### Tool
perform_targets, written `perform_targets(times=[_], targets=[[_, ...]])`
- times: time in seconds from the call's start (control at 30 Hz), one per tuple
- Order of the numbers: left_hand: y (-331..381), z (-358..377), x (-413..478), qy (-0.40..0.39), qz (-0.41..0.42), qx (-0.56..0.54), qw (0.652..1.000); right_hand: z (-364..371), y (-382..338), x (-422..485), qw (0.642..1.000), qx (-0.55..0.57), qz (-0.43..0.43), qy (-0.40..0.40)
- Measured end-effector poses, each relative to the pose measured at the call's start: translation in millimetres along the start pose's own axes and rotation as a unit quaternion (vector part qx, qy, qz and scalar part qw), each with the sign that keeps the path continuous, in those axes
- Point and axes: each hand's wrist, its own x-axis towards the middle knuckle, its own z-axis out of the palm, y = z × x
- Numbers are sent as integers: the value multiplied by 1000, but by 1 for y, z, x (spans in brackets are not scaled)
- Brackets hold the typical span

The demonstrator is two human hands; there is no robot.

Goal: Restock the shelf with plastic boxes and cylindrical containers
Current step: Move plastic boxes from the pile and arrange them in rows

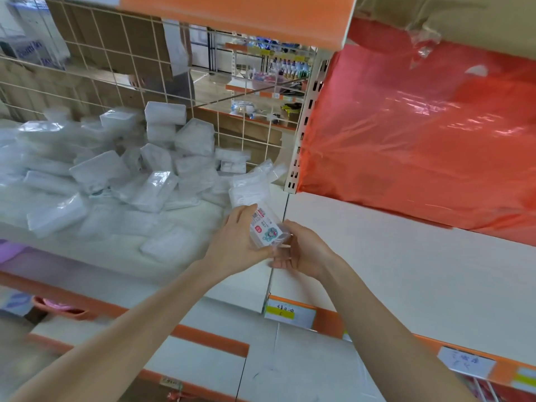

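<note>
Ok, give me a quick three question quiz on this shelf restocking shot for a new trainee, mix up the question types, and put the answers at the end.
1. True or false: both hands are on the small clear box with the printed label.
2. Multiple choice: where does the pile of wrapped plastic boxes lie? A) on the white shelf left of the upright post, B) on the floor, C) on top of the red plastic bag.
3. Fill in: the large bag on the right-hand shelf is ____ in colour.

Key
1. True: the left hand and the right hand hold it between them.
2. A
3. Red
</note>
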Motion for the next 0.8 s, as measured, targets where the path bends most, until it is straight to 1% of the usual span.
perform_targets(times=[0.1,0.17,0.23,0.37,0.5,0.67,0.73,0.8], targets=[[-6,-15,0,-68,36,5,997,3,-4,-1,996,-82,-38,13],[-8,-24,-1,-112,71,24,991,6,-8,-1,991,-113,-59,28],[-10,-31,-1,-131,95,28,986,10,-11,-1,986,-138,-79,43],[-13,-33,-1,-103,92,18,990,18,-12,1,985,-122,-105,66],[-15,-29,-7,-76,73,-1,994,27,-6,3,986,-104,-112,67],[-19,-33,-10,-80,65,-1,995,31,-5,5,985,-99,-116,75],[-19,-34,-12,-66,49,-9,997,33,-4,5,988,-67,-114,74],[-18,-34,-14,-37,28,-8,999,37,-3,4,992,-8,-112,64]])
